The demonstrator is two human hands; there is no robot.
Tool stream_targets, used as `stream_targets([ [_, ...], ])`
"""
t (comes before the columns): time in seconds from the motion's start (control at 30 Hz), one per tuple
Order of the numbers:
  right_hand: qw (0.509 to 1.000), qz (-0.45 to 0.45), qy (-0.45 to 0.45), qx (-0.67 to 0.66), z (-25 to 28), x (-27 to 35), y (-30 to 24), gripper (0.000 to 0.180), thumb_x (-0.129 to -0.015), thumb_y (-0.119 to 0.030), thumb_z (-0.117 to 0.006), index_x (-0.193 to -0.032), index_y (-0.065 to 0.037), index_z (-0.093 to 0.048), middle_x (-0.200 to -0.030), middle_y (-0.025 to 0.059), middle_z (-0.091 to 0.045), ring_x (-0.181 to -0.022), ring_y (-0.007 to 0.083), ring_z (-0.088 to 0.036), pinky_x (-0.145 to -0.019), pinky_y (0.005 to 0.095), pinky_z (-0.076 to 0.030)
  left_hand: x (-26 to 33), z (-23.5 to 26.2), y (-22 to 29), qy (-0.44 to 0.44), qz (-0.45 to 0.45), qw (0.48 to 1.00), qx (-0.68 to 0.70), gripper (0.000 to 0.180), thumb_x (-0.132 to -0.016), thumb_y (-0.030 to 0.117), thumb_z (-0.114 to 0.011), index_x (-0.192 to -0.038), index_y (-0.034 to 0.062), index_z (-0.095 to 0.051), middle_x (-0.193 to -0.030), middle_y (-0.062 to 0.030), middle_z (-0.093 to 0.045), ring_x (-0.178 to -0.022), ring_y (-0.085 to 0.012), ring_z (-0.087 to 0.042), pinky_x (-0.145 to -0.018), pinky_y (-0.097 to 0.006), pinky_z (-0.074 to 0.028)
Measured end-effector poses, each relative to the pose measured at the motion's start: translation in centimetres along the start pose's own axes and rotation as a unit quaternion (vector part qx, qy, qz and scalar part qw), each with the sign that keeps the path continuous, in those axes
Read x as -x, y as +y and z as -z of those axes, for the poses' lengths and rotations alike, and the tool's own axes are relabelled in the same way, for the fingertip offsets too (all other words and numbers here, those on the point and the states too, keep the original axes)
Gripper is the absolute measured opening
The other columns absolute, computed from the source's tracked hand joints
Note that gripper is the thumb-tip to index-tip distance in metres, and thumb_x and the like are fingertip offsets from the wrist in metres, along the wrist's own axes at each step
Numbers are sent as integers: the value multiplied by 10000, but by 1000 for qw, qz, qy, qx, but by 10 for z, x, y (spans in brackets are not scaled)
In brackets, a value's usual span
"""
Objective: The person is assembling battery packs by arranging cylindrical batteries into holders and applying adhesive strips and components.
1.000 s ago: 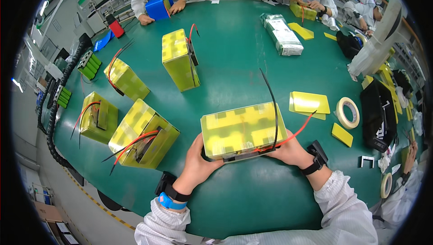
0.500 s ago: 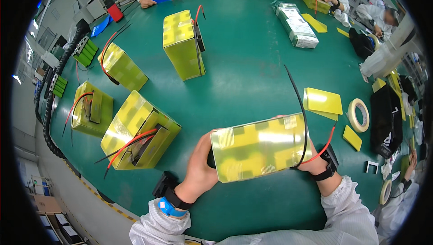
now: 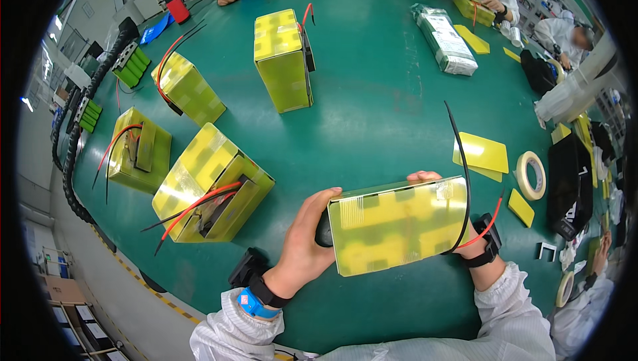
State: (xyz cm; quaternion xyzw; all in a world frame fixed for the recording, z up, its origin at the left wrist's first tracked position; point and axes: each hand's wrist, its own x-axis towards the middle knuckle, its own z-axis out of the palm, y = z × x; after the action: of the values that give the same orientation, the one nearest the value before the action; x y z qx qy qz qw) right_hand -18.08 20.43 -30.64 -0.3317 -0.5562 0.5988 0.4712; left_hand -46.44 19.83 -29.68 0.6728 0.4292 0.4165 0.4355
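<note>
Both grips closed on the yellow-wrapped battery pack [image 3: 397, 226]: left hand [image 3: 307, 238] wraps its left end, thumb across the near corner; right hand [image 3: 432, 181] mostly hidden behind the pack, only fingertips showing over the top right edge. Pack held up off the green counter [image 3: 372, 108], near the counter's front edge, broad face toward the camera, slightly tilted. A black lead [image 3: 460, 161] curves up off its right end; a red lead [image 3: 484, 228] runs by the right wrist. Open counter lies beyond the pack, toward the middle. Left of it, near but apart, a second pack [image 3: 212, 185] with red and black leads trailing toward the front edge. Further packs stand behind, well apart. Right: yellow sheets [image 3: 482, 153] and a tape roll [image 3: 531, 175], close to the right hand's side. Other people's hands work along the far edge.
</note>
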Motion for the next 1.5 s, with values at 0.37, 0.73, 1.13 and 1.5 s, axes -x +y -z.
stream_targets([
  [0.37,979,-27,27,200,-15,-2,-28,601,-700,-82,-826,-1216,-16,-527,-1163,79,-608,-1059,170,-583,-910,318,-470,-5,4,13,6,-30,995,-91,801,-650,110,-825,-1330,16,-413,-1261,-167,-515,-1188,-333,-504,-988,-378,-416],
  [0.73,952,17,50,302,-15,-6,-21,689,-732,-101,-780,-1325,-4,-443,-1301,161,-531,-1214,274,-510,-1019,367,-399,-7,-3,3,70,-63,981,-167,822,-610,184,-859,-1282,11,-418,-1211,-187,-552,-1130,-374,-534,-955,-424,-424],
  [1.13,909,147,146,362,-11,-11,8,568,-805,-60,-589,-1347,-12,-423,-1267,197,-503,-1179,362,-477,-1019,406,-384,-68,-49,-12,294,-24,923,-247,796,-614,207,-865,-1224,-24,-409,-1147,-213,-551,-1056,-396,-550,-900,-453,-440],
  [1.5,890,183,115,401,-22,-7,16,456,-787,-60,-592,-1235,-54,-508,-1214,153,-526,-1129,346,-489,-989,427,-405,-180,-75,-30,438,86,815,-369,871,-631,357,-849,-1253,-39,-386,-1155,-221,-519,-1087,-393,-523,-889,-499,-428],
])
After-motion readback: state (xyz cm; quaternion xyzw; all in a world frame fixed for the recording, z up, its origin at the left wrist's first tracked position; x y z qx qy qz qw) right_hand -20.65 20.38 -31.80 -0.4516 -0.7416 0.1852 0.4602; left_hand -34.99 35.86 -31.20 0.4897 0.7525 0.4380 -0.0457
